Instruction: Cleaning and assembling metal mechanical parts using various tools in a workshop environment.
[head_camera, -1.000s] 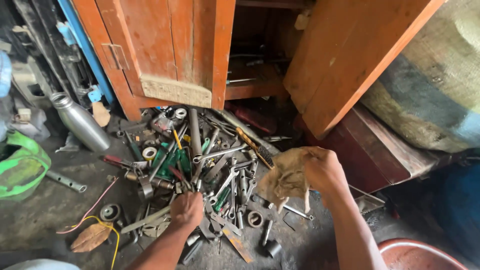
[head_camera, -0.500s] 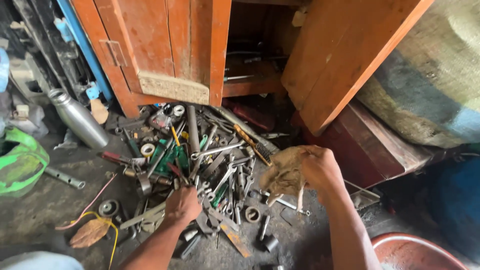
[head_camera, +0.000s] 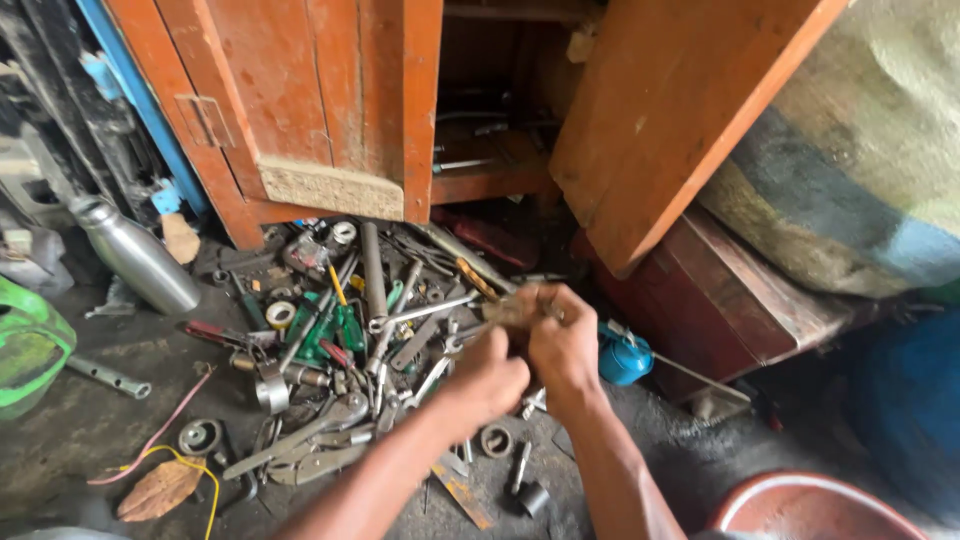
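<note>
Head view: we are gripping a dirty brown rag (head_camera: 512, 308) with both hands, left hand (head_camera: 487, 378) and right hand (head_camera: 563, 345) closed on it together, above the pile of tools (head_camera: 350, 340) before the orange cabinet (head_camera: 330, 100).

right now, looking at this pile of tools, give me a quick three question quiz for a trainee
1. True or false: the left hand and right hand are close together above the tool pile.
2. Which lies left of the pile? A) silver bottle B) blue can C) dry leaf
3. Fill in: the cabinet door on the right stands ____.

Key: 1 true; 2 A; 3 open. The fingers seem to pinch a small cloth-like piece; exactly what it is cannot be told.
</note>
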